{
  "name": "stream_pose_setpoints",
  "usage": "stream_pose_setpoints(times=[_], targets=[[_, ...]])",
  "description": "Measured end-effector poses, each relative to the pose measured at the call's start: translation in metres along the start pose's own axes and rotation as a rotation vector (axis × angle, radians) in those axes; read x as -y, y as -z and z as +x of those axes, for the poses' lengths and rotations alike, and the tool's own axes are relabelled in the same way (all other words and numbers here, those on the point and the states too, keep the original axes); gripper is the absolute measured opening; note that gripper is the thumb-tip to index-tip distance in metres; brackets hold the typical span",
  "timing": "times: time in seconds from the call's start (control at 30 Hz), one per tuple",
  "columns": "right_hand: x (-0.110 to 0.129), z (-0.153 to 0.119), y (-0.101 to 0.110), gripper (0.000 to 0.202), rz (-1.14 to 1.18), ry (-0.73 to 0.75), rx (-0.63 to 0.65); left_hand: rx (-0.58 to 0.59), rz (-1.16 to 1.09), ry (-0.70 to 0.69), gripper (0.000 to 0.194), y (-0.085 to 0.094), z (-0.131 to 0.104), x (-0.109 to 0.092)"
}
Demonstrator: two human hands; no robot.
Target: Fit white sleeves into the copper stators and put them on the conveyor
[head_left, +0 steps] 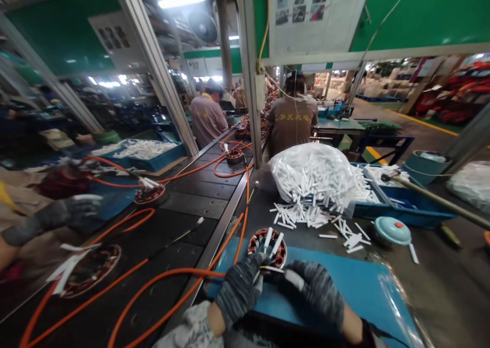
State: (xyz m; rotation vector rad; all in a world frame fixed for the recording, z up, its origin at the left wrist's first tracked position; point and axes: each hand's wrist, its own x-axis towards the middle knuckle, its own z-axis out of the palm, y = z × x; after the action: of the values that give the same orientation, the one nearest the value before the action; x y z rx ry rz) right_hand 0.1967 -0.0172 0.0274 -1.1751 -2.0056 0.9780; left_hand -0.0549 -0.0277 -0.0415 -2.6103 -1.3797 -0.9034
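Note:
My left hand [240,288], in a grey knitted glove, is closed on the end of a wire in front of a motor stator [282,256]. My right hand [319,291], gloved alike, pinches a white sleeve [272,270] that reaches toward the left fingertips. A bit of yellow-green wire shows where the two hands meet. Two white sleeves [276,243] stand up out of the stator's copper windings. The stator rests at the back edge of a blue mat [337,266]. An orange cable [191,272] runs in from the left behind my left hand.
White sleeves [302,215] lie heaped by a plastic bag [312,172] and blue bins [417,205]. A round lidded container [392,230] stands right. Left, a conveyor [191,205] carries stators and orange cables. A co-worker's gloved hand [72,210] is across it; other people sit ahead.

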Motion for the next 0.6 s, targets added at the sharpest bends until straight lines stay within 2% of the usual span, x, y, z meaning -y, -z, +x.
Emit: stream_pose_setpoints(times=[0.1,0.2,0.27,0.33,0.4,0.47,0.6], targets=[[-0.01,0.004,-0.006,0.066,0.36,-0.222,0.104,-0.035,0.101,-0.075,0.046,0.01,0.008,-0.002],[-0.017,0.005,-0.011,0.067,0.428,-0.275,0.093,0.056,0.255,-0.138,0.039,0.015,0.011,-0.008],[-0.018,-0.001,-0.012,0.056,0.355,-0.206,0.006,0.105,0.293,-0.158,0.038,0.017,0.012,-0.009],[-0.016,-0.008,-0.01,0.049,0.187,-0.114,-0.1,0.118,0.279,-0.166,0.038,0.017,0.012,-0.007],[-0.014,-0.012,-0.006,0.045,-0.004,-0.057,-0.152,0.119,0.261,-0.173,0.038,0.014,0.009,-0.004],[-0.014,-0.011,-0.003,0.046,-0.049,-0.075,-0.103,0.112,0.277,-0.185,0.041,0.007,0.004,-0.003],[-0.014,0.005,-0.009,0.065,0.279,-0.28,0.189,0.161,0.374,-0.213,0.054,0.0,-0.003,-0.008]])
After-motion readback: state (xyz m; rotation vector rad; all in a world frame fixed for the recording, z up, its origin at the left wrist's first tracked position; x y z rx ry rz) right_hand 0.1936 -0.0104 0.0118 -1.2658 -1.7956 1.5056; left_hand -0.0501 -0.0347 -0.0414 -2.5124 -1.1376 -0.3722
